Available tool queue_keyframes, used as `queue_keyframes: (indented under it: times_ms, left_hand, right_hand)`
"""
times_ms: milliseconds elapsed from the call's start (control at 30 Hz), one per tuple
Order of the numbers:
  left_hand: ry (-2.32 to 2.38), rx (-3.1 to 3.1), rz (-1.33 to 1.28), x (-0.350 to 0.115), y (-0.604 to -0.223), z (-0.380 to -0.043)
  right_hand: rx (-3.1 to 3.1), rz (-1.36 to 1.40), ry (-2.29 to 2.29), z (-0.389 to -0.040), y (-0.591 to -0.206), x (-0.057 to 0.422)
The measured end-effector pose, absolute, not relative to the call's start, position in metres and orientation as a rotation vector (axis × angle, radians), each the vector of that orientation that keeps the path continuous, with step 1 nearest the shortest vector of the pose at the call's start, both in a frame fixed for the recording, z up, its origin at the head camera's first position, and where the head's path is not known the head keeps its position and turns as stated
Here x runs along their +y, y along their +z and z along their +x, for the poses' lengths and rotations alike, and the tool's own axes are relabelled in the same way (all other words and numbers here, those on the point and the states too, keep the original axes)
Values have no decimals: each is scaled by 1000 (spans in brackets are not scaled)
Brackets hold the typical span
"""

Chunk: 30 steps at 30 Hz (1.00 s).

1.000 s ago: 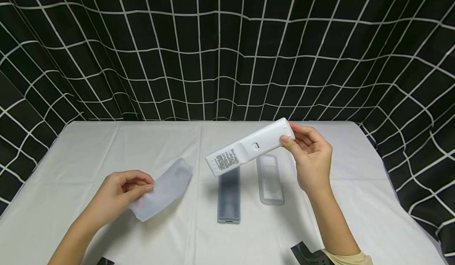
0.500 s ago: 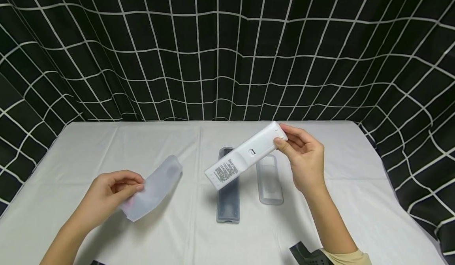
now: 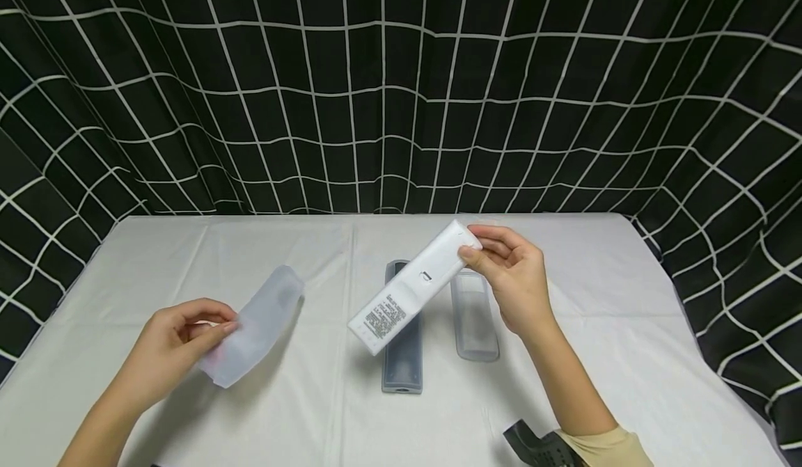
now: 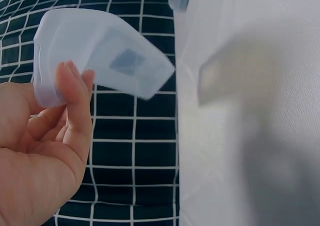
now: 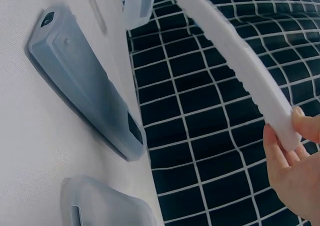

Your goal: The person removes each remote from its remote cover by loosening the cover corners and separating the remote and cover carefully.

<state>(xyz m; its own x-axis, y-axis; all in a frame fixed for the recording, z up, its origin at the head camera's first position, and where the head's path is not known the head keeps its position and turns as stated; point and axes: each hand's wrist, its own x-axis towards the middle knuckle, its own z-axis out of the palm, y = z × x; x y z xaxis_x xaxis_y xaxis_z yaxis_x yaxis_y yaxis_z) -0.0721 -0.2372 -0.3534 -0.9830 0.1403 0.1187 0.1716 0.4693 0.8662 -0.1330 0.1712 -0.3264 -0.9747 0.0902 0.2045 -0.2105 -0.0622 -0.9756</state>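
My left hand (image 3: 169,352) pinches a limp, translucent silicone remote cover (image 3: 260,328) between thumb and fingers, above the left part of the table. In the left wrist view the cover (image 4: 107,51) bends away from the fingertips. With thumb and fingertips my right hand (image 3: 516,282) holds a white remote control (image 3: 413,286) by one end. Its back, with a small printed label, faces the head camera, and it slants down to the left. The right wrist view shows the remote (image 5: 240,56) edge-on, its row of buttons along the lower side.
Beneath the white remote lies a long, dark blue-grey remote-shaped piece in a translucent cover (image 3: 403,359). To its right is a shorter, clear cover (image 3: 476,321). A white cloth (image 3: 301,425) drapes the table, and a black curtain with white grid lines (image 3: 401,91) hangs behind.
The right hand has moved left and slightly down with the white remote, which now tilts more steeply. The left hand has drawn farther left with the translucent cover.
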Motion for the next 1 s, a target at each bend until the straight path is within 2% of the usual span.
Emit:
queue_keyframes:
  times_ms: [733,867,1000]
  left_hand:
    - [-1819,-2483,-360,-266,-373,-69]
    - [-1725,-2521,-412,-267,-371,-66]
    - [-1550,-2640,-350,-271,-369,-63]
  right_hand:
    - [-2210,184,2075,-142,-344,157]
    - [-2246,183,2056,-144,-346,153]
    - [-2300,180,2033,-145,-348,150]
